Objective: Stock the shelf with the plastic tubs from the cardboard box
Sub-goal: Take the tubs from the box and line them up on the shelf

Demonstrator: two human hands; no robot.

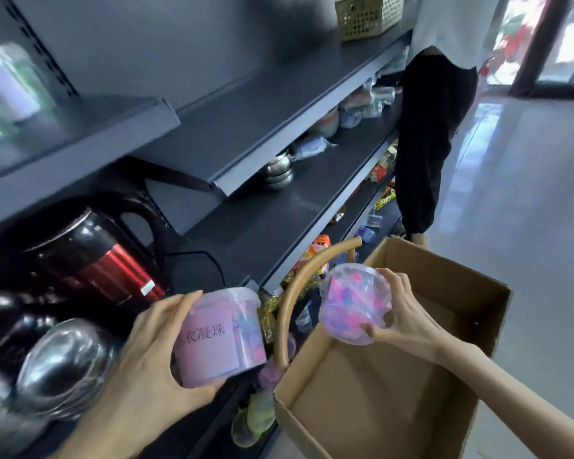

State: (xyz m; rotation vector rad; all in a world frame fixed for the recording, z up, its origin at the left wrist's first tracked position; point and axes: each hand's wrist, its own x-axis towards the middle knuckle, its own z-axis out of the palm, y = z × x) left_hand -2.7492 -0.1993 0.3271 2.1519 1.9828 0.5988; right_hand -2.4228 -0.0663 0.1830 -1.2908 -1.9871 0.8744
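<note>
— At lower centre of the frame, what does the left hand [146,359] hold?
— Its fingers curl round a pink labelled tub [222,336], beside the shelf [279,207]. At lower right, the right hand [408,316] grips a second tub [352,303] over the cardboard box [451,299].

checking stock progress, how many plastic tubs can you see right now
2. One tub is in the left hand by the shelf; the other tub is in the right hand above the cardboard box. The box's visible floor shows none; others may be hidden.
</note>
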